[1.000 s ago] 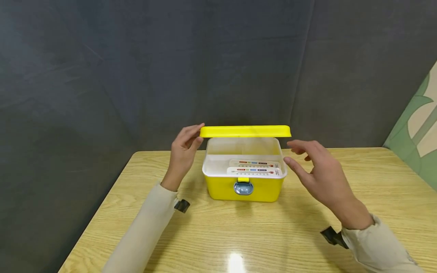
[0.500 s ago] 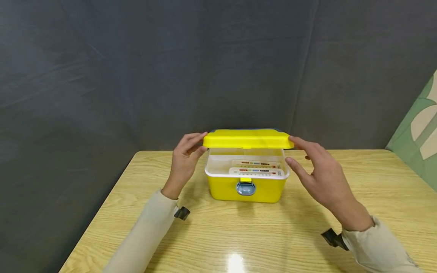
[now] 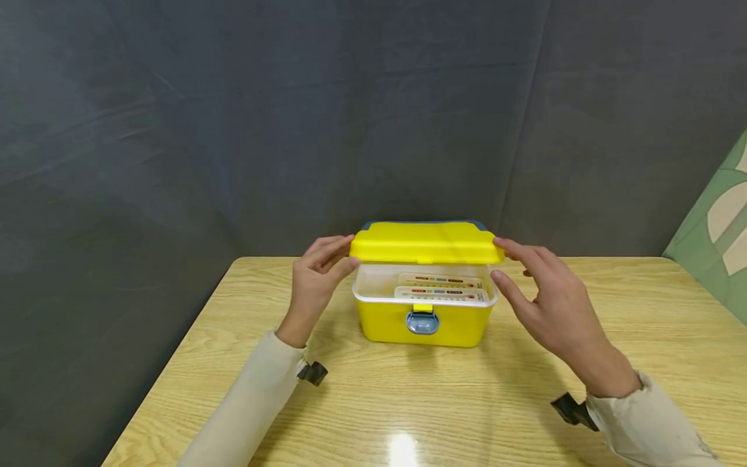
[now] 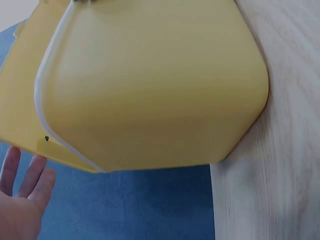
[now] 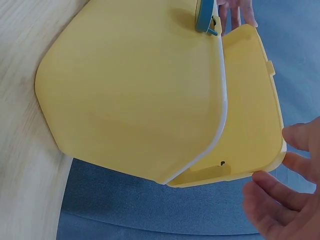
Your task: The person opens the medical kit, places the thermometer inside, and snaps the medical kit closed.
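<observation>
A yellow plastic box (image 3: pixel 385 324) with a white rim stands on the table, its hinged yellow lid (image 3: pixel 426 244) tilted partway down over it. My left hand (image 3: pixel 316 282) touches the lid's left edge with nearly straight fingers. At the right front corner, fingertips of my right hand (image 3: pixel 551 301) rest against the lid, the thumb lower, near the box rim. A blue-grey latch (image 3: pixel 423 322) hangs on the box front. Inside lie two pale strips (image 3: pixel 441 295) printed with thermometer-like scales. The right wrist view shows the lid's underside (image 5: pixel 250 100) and several fingers at its corner.
The wood-grain table (image 3: pixel 373 395) extends in front of and beside the box. Behind it hangs a dark grey curtain (image 3: pixel 292 130). A green and cream patterned panel (image 3: pixel 709 220) stands at the right. Dark wrist mounts (image 3: pixel 312 373) stick out below the sleeves.
The lid has swung down and forward, covering more of the box's opening. My left hand has followed it slightly downward; my right fingertips, apart from the lid before, now touch its corner.
</observation>
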`<act>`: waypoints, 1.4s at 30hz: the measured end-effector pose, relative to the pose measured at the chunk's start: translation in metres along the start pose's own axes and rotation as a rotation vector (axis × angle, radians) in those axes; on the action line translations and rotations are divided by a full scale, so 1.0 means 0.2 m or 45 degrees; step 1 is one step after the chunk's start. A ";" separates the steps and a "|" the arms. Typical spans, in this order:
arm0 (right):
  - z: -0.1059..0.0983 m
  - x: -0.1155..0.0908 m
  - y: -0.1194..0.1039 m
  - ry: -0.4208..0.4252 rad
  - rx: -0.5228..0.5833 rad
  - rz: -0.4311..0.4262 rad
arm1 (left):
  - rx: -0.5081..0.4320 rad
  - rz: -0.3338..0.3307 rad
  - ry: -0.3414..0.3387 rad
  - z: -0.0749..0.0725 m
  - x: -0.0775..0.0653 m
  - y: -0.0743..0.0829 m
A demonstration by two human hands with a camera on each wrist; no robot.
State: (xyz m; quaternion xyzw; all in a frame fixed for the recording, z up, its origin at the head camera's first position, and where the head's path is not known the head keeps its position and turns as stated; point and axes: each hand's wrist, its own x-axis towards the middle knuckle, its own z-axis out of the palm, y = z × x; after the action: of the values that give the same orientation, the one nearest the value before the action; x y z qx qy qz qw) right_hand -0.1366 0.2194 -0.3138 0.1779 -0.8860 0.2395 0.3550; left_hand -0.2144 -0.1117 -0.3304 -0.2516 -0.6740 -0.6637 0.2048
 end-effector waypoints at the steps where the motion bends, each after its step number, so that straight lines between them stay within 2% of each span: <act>1: 0.00 0.00 0.00 0.005 0.000 -0.001 | 0.006 -0.008 0.002 0.00 0.00 0.00; 7: 0.01 0.00 0.00 0.019 -0.009 -0.005 | 0.053 -0.032 0.029 0.02 -0.03 0.02; 14: 0.01 0.00 0.00 0.018 -0.052 -0.005 | 0.090 -0.146 0.037 0.03 -0.06 0.05; 20: 0.01 -0.01 -0.01 0.022 -0.120 -0.021 | 0.109 -0.187 0.020 0.02 -0.09 0.05; 27: 0.01 -0.01 -0.02 -0.008 -0.150 0.002 | 0.136 -0.169 0.004 0.02 -0.11 0.04; 34: 0.00 -0.01 -0.02 -0.022 -0.148 -0.025 | 0.176 -0.149 -0.026 0.03 -0.15 0.05; 42: 0.00 -0.01 -0.01 -0.005 -0.147 -0.062 | 0.174 -0.145 -0.019 0.05 -0.17 0.06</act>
State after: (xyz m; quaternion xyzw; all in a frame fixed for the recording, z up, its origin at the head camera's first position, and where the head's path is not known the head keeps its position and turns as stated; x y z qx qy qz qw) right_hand -0.1337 0.2183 -0.3146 0.1793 -0.8943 0.1790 0.3688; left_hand -0.1802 -0.1050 -0.3426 -0.2033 -0.7323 -0.6250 0.1784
